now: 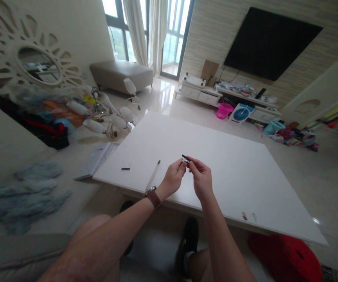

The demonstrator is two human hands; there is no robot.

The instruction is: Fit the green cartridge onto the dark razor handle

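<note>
Evidently we have the small black-and-silver piece (186, 158) raised over the tabletop (230, 156), right of the slim pen-like stick (153, 175), with the fingertips of our left hand (173, 177) and right hand (202, 178) both pinched on it. Whether it is one part or two, we cannot tell. We would do well to grip lightly, steadying with one hand while the other makes fine adjustments, and to keep our watch wrist (154, 196) from nudging the stick or the flat clear packet (126, 166) left of it.
</note>
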